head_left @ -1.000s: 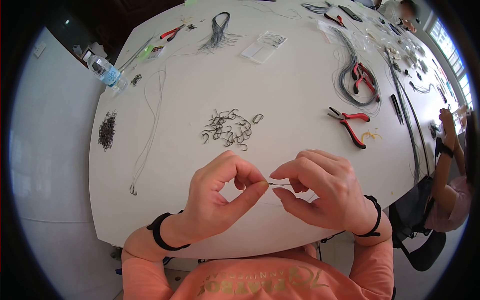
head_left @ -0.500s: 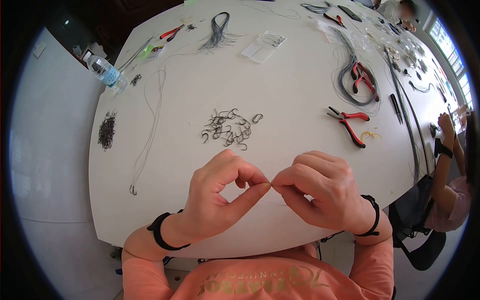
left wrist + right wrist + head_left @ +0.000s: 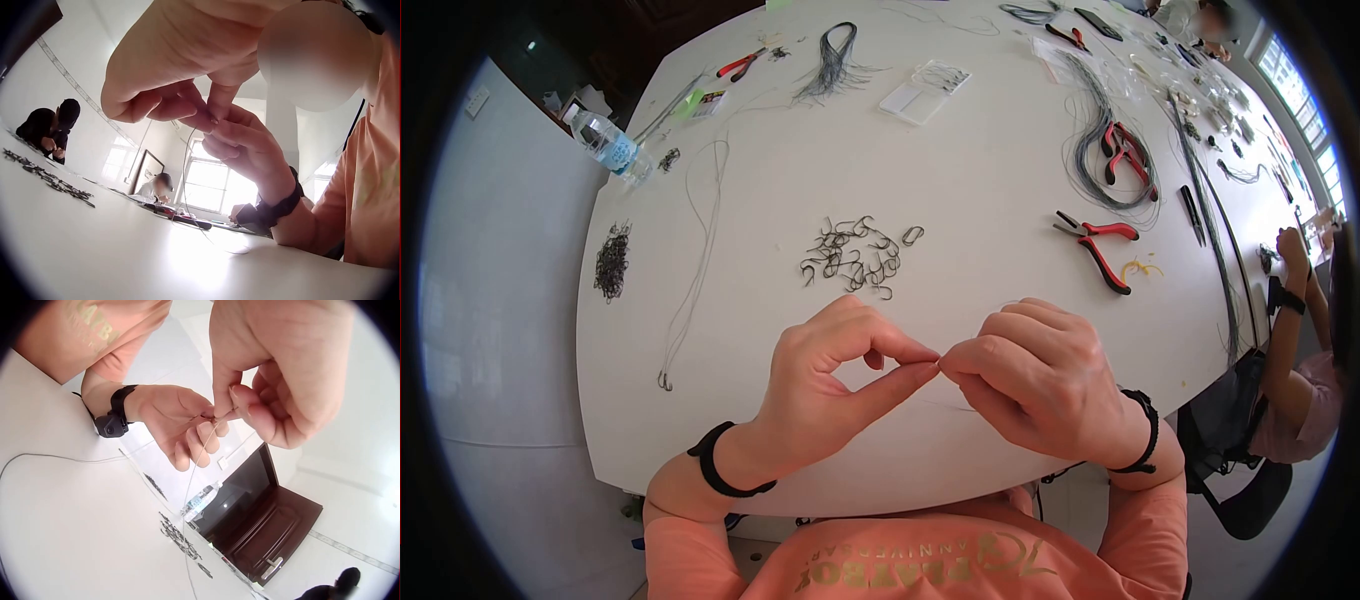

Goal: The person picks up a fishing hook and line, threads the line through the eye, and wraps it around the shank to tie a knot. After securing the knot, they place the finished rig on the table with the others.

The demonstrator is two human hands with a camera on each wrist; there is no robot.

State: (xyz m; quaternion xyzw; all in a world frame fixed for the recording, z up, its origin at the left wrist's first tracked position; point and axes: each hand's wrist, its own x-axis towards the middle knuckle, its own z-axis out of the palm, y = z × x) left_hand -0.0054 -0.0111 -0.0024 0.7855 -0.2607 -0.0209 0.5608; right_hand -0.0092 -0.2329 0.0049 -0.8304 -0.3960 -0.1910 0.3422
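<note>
Fingertips of the left hand [image 3: 830, 385] and right hand [image 3: 1035, 385] meet over the table's near side. The left thumb and forefinger pinch a tiny dark hook, mostly hidden by the fingers. A thin line [image 3: 195, 465] runs from the right hand's pinch and hangs in a curve in the right wrist view; the left wrist view shows the line [image 3: 185, 162] too, dropping toward the table. Beyond the hands lies a loose pile of dark hooks [image 3: 852, 252], with a small ring-shaped bundle [image 3: 912, 236] beside it.
Red-handled pliers [image 3: 1105, 250] and yellow scraps [image 3: 1140, 268] lie at the right, near a coil of grey line [image 3: 1083, 165]. A denser hook pile [image 3: 612, 262] and a water bottle [image 3: 610, 140] stand left. A clear box [image 3: 925, 92] lies farther back. Another person [image 3: 1305, 390] sits at right.
The right thumb and forefinger, parted around the thin piece one second ago, have closed and moved left to meet the left fingertips. The left thumb has straightened slightly.
</note>
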